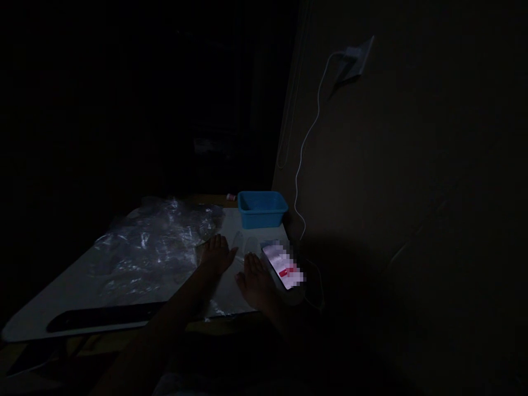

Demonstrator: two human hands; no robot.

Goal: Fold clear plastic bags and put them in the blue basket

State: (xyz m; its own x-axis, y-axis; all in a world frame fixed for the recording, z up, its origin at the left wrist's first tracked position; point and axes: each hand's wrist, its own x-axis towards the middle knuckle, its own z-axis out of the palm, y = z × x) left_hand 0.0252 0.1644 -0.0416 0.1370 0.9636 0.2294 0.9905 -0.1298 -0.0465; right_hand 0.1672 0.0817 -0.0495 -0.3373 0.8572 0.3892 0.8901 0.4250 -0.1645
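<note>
In the dim light my left hand (216, 254) lies palm down on a white table (233, 294), its thumb held out to the side. Its fingers reach the right edge of a heap of crinkled clear plastic (152, 247). My right hand (256, 281) is spread flat too, palm down and nearer to me. Just beyond both hands are two small pale rounded shapes (250, 244), too dark to name. A phone (280, 264) with a lit screen, partly pixelated, sits close to the right of my right hand.
A blue plastic basin (263, 217) stands at the table's far right, with a small pinkish item (231, 197) to its left. From a wall socket (357, 60) a white cable (300, 159) hangs down the wall at the right. A dark slot-like strip (107, 315) runs along the table's near edge.
</note>
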